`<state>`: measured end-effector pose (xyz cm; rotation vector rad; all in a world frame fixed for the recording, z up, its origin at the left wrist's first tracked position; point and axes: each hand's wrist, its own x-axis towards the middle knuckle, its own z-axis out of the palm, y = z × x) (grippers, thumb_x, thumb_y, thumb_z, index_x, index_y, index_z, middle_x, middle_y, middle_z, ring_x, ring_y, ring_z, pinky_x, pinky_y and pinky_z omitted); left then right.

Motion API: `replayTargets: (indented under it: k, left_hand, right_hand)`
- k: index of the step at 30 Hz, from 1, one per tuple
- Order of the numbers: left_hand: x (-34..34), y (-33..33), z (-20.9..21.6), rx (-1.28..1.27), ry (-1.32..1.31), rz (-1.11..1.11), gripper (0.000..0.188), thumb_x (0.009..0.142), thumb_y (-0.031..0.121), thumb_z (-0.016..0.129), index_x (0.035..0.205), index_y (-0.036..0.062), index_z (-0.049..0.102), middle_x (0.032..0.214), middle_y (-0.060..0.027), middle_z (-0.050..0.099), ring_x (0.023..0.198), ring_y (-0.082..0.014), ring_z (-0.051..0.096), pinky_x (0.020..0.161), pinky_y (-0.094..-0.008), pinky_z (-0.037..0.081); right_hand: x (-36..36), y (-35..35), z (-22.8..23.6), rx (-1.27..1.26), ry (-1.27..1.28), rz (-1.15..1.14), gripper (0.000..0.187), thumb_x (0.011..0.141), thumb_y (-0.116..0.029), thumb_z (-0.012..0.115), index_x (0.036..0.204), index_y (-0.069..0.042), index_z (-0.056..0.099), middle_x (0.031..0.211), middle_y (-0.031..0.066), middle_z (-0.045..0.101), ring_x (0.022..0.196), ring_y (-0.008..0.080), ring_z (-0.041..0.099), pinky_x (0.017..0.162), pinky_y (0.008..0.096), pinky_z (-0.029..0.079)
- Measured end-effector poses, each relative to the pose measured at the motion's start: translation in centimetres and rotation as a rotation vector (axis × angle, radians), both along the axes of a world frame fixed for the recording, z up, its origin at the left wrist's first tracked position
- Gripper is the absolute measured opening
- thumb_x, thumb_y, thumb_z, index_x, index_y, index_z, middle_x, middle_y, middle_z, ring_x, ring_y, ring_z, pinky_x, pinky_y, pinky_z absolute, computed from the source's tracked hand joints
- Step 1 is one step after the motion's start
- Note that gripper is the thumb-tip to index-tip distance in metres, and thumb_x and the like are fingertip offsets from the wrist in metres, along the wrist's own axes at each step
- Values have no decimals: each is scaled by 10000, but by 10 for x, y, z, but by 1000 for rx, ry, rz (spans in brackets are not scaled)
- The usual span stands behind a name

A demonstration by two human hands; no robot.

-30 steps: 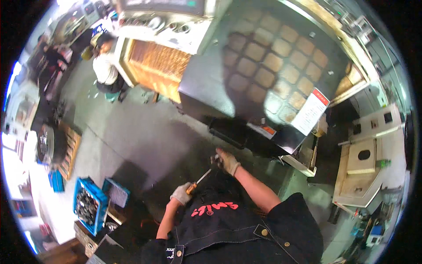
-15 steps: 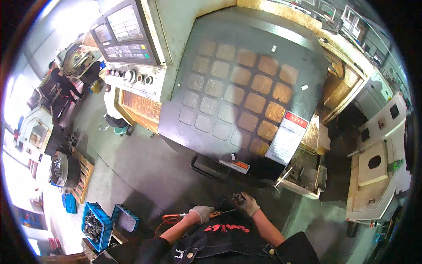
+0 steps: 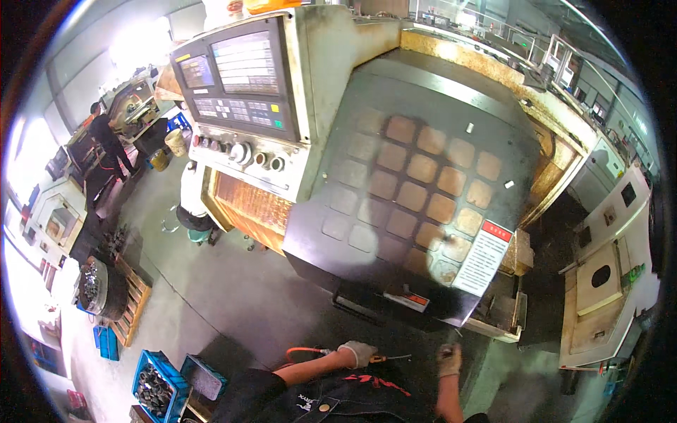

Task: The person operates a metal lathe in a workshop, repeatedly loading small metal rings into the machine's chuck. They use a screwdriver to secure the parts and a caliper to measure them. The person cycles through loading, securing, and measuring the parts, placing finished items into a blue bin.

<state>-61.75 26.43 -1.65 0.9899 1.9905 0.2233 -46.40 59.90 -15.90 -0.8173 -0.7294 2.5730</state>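
Note:
My left hand (image 3: 358, 352), in a pale glove, is closed round the handle of an orange air blow gun (image 3: 379, 359). The gun's thin nozzle points right, across the front of my dark clothes. An orange hose (image 3: 303, 350) curves away from it to the left. My right hand (image 3: 449, 358), also gloved, is raised with its fingers curled round a small dark metal part, mostly hidden by the fingers. It is just below the lower right corner of the dark machine door (image 3: 416, 310), apart from the left hand and the gun.
A control panel (image 3: 247, 77) with screens and knobs stands left of the door. The door has a black handle (image 3: 352, 308). Lower left are a blue crate (image 3: 185, 388) of metal parts, another blue crate (image 3: 220, 384) and a drum on a pallet (image 3: 137, 299). Other people are farther left.
My view has shifted left, so the machine sits farther right. My right hand has moved right and up, away from the blow gun. The left hand still grips the gun.

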Motion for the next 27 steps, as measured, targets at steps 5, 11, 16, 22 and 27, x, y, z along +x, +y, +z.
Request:
replayTargets:
  k: [5, 11, 16, 22, 27]
  left_hand:
    - [-17, -73, -7, 5, -47, 291, 483, 766, 175, 557, 1238, 94, 496, 1107, -180, 615, 1030, -344, 591, 823, -436, 477]
    - [-30, -111, -51, 271, 32, 361, 401, 766, 204, 593, 1149, 101, 530, 1030, -189, 624, 982, -366, 590, 781, -437, 476]
    - [-23, -166, -41, 359, 64, 530, 358, 747, 207, 595, 1099, 157, 552, 972, -189, 630, 936, -392, 591, 744, -453, 471]
    - [-49, -217, -144, 313, 28, 792, 384, 777, 241, 605, 1147, 148, 554, 966, -165, 644, 881, -365, 618, 722, -420, 475]
    - [-90, -314, -222, 228, -309, 1325, 444, 844, 437, 572, 1168, 134, 559, 1084, -120, 630, 919, -274, 607, 754, -363, 475]
  right_hand:
    - [-54, 3, 94, 47, 420, 17, 314, 929, -285, 457, 1156, -85, 544, 1089, 76, 606, 1021, 211, 556, 925, 447, 423]
    - [-110, -3, 115, 391, 133, -291, 411, 936, -340, 455, 1210, -45, 541, 1113, 70, 612, 999, 213, 581, 888, 361, 439]
    - [-146, -49, 132, 415, 94, -512, 378, 915, -324, 497, 1118, -21, 594, 1060, 67, 625, 955, 196, 579, 872, 337, 436]
    - [-134, -53, 130, 447, 6, -651, 438, 862, -387, 599, 1106, -22, 588, 1022, 56, 623, 929, 173, 571, 848, 301, 436]
    - [-171, -70, 145, 385, 70, -621, 503, 862, -391, 592, 1169, 5, 551, 1084, 85, 599, 982, 190, 558, 881, 315, 422]
